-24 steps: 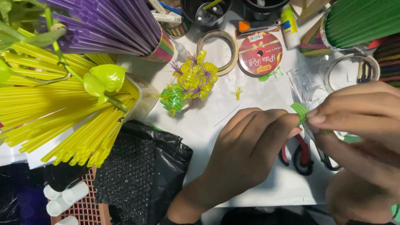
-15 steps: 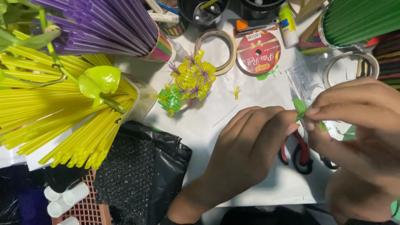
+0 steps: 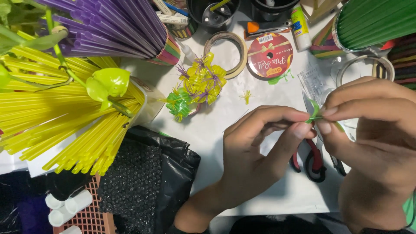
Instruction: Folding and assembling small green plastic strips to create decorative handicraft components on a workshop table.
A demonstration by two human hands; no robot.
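Note:
A small green strip piece (image 3: 313, 113), folded like a leaf, is pinched between the fingertips of both hands above the white table (image 3: 225, 130). My left hand (image 3: 255, 147) grips it from the left with thumb and forefinger. My right hand (image 3: 372, 125) grips it from the right. Red-handled scissors (image 3: 313, 161) lie on the table under the hands, partly hidden. A finished yellow and green straw flower (image 3: 197, 84) with purple centres lies up and left of my hands.
Bundles of yellow straws (image 3: 56, 117), purple straws (image 3: 108, 26) and green straws (image 3: 375, 19) stand around the table. A red ribbon roll (image 3: 269, 55), a tape ring (image 3: 226, 52), a glue stick (image 3: 300, 27) and pen cups sit at the back. A black plastic bag (image 3: 151, 173) lies lower left.
My left fingers have uncurled and now pinch the green piece with thumb and forefinger. The green piece has turned narrower and both hands have lifted slightly.

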